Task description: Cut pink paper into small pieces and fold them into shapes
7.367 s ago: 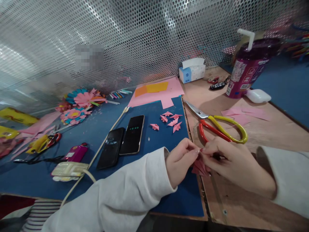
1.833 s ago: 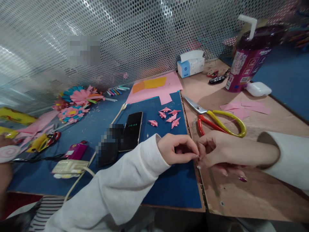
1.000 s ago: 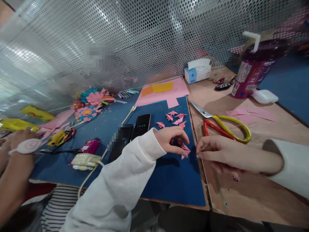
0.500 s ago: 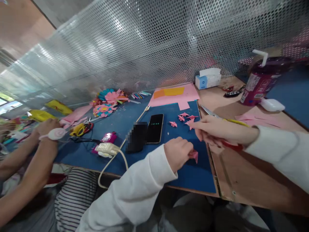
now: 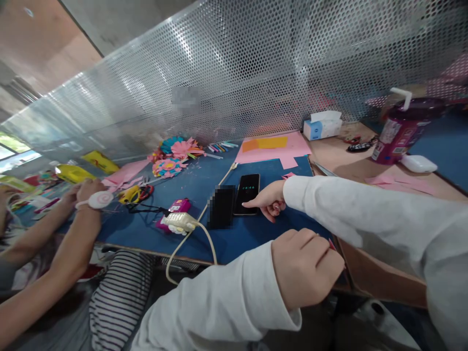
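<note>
My right hand [image 5: 270,199] reaches across to the phone [image 5: 249,184], index finger stretched out at the lower part of its lit screen. Its other fingers curl under and hold nothing that I see. Nearer to me, my left hand [image 5: 307,267] is closed above the table's front edge. A small pink tip of folded paper [image 5: 332,244] peeks out past its knuckles; the rest is hidden in the fist. Behind my right wrist shows part of a small pink folded paper piece [image 5: 288,175]; my sleeve covers the others.
Left of the phone lie a blurred dark object [image 5: 222,207] and a white power strip [image 5: 180,222] with its cable. Scissors [image 5: 323,169], a tissue box [image 5: 322,127] and a purple cup [image 5: 397,129] stand or lie rightward. Another person's arms [image 5: 75,234] rest at the left.
My right hand has moved left from beside the pink folded pieces to the phone, its index finger now extended. My left hand has come right and nearer, still closed round the pink paper.
</note>
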Action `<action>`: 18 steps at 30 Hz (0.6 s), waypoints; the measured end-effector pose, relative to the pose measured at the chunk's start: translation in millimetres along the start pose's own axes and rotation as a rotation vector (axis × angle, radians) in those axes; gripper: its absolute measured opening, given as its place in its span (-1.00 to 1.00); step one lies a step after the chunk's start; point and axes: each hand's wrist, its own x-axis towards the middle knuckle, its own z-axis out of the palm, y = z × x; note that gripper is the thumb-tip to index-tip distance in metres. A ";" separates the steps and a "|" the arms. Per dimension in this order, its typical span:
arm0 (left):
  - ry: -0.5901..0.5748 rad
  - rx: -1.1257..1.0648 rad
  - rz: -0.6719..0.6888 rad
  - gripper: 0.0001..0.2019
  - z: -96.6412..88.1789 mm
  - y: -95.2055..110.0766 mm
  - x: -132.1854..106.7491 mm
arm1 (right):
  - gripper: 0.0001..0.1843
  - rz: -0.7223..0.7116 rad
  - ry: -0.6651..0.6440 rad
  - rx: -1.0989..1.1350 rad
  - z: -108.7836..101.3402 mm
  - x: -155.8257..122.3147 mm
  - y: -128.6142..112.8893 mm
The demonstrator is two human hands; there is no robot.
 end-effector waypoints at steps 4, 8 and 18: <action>0.034 -0.033 0.010 -0.72 -1.4 -2.1 1.8 | -0.06 0.011 -0.057 -0.049 -4.0 3.4 -0.4; 0.036 -0.054 0.026 -0.70 -1.0 -4.8 2.3 | -0.06 0.022 -0.079 -0.053 -6.9 6.6 -0.9; 0.046 -0.078 0.077 -0.73 12.5 -4.2 6.4 | 0.07 0.005 -0.058 -0.045 -5.3 2.5 0.5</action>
